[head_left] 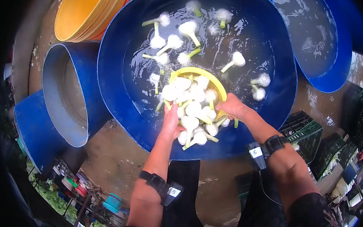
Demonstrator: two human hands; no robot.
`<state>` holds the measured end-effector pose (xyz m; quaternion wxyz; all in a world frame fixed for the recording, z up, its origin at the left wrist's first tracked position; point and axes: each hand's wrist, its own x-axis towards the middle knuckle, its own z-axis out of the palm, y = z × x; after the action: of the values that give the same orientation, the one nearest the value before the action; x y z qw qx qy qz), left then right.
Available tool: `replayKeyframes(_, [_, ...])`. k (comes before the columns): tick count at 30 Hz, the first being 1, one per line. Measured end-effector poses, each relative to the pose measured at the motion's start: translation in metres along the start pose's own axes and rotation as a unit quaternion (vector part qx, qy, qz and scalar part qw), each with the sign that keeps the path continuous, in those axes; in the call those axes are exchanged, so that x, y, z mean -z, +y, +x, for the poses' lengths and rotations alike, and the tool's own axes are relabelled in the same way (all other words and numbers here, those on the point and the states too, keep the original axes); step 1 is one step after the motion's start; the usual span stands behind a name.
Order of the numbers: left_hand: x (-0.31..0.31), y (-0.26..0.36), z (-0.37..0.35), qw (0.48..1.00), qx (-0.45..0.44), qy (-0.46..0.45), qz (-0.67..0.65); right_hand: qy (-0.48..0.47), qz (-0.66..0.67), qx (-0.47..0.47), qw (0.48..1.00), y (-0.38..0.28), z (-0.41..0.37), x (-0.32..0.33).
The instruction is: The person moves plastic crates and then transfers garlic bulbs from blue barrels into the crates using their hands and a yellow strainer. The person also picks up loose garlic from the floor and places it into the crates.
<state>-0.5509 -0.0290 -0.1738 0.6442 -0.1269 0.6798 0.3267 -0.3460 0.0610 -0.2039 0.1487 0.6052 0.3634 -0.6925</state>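
In the head view, a yellow basket (200, 72) heaped with white garlic bulbs (193, 109) on short green stems is at the near side of a big blue tub (113, 80) of water. My right hand (231, 107) is closed on the basket's right rim. Against the near left of the heap, my left hand (172, 122) curls around garlic bulbs, its fingers partly hidden by them. Several loose bulbs, among them one garlic bulb (237, 58), float in the water beyond the basket and to both sides.
Stacked yellow buckets (81, 11) stand at the upper left. Below them, a blue barrel (66, 94) lies tipped with its mouth showing. Another water-filled blue tub (311, 34) is at the upper right. Dark green crates (303, 133) stand on the wet floor at the right.
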Motion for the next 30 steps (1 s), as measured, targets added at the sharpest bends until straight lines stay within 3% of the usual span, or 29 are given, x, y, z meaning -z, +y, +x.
replayKeyframes(2, [-0.018,0.011,-0.013,0.990,-0.047,0.091,0.098,-0.015,0.032,0.065,0.997,-0.014,-0.028,0.009])
replayKeyframes(3, [-0.034,0.021,-0.029,0.986,-0.087,0.087,0.116,-0.014,0.032,0.058,0.998,-0.014,-0.039,0.014])
replayKeyframes(4, [-0.029,0.018,-0.019,0.975,-0.168,0.028,0.144,-0.018,0.045,0.056,0.997,-0.010,-0.049,0.021])
replayKeyframes(6, [-0.095,0.045,-0.085,0.979,-0.143,0.003,0.143,0.010,0.117,0.091,0.989,-0.003,-0.086,0.036])
replayKeyframes(8, [-0.137,0.039,-0.112,0.969,-0.202,0.029,0.137,-0.001,0.230,0.109,0.967,0.018,-0.120,0.051])
replayKeyframes(9, [-0.152,0.034,-0.124,0.958,-0.239,-0.031,0.155,0.011,0.263,0.107,0.959,0.025,-0.148,0.062])
replayKeyframes(11, [-0.191,0.010,-0.154,0.950,-0.265,-0.055,0.157,0.053,0.321,0.128,0.937,0.058,-0.197,0.084])
replayKeyframes(13, [-0.213,-0.032,-0.167,0.914,-0.311,-0.150,0.215,0.154,0.365,0.152,0.906,0.098,-0.258,0.105])
replayKeyframes(15, [-0.256,-0.080,-0.211,0.893,-0.304,-0.223,0.247,0.235,0.378,0.115,0.888,0.165,-0.309,0.109])
replayKeyframes(17, [-0.266,-0.151,-0.221,0.889,-0.201,-0.304,0.277,0.335,0.334,0.019,0.881,0.225,-0.371,0.106])
replayKeyframes(18, [-0.274,-0.189,-0.219,0.842,-0.251,-0.356,0.319,0.429,0.273,0.076,0.858,0.250,-0.386,0.101])
replayKeyframes(20, [-0.289,-0.242,-0.225,0.810,-0.185,-0.437,0.345,0.523,0.177,0.034,0.833,0.317,-0.403,0.082])
replayKeyframes(21, [-0.294,-0.252,-0.230,0.780,-0.094,-0.424,0.450,0.530,0.082,-0.040,0.843,0.369,-0.403,0.075])
replayKeyframes(22, [-0.287,-0.267,-0.225,0.747,-0.078,-0.428,0.503,0.572,-0.087,-0.069,0.812,0.372,-0.395,0.075])
replayKeyframes(23, [-0.282,-0.273,-0.215,0.710,-0.060,-0.433,0.552,0.603,-0.255,-0.095,0.750,0.371,-0.389,0.081])
replayKeyframes(25, [-0.271,-0.203,-0.205,0.778,-0.128,-0.420,0.449,0.547,-0.215,-0.240,0.772,0.380,-0.383,0.108])
replayKeyframes(26, [-0.256,-0.162,-0.188,0.820,-0.187,-0.396,0.368,0.636,-0.261,-0.144,0.711,0.358,-0.379,0.121])
replayKeyframes(27, [-0.236,-0.112,-0.168,0.824,-0.287,-0.327,0.362,0.684,-0.318,-0.104,0.648,0.337,-0.377,0.140])
replayKeyframes(28, [-0.206,-0.072,-0.139,0.790,-0.382,-0.207,0.432,0.700,-0.316,-0.031,0.639,0.310,-0.372,0.154])
replayKeyframes(29, [-0.171,-0.035,-0.104,0.832,-0.397,-0.121,0.369,0.714,-0.313,0.040,0.625,0.273,-0.361,0.164])
replayKeyframes(30, [-0.134,-0.001,-0.077,0.843,-0.360,0.033,0.399,0.648,-0.312,0.114,0.686,0.229,-0.343,0.165])
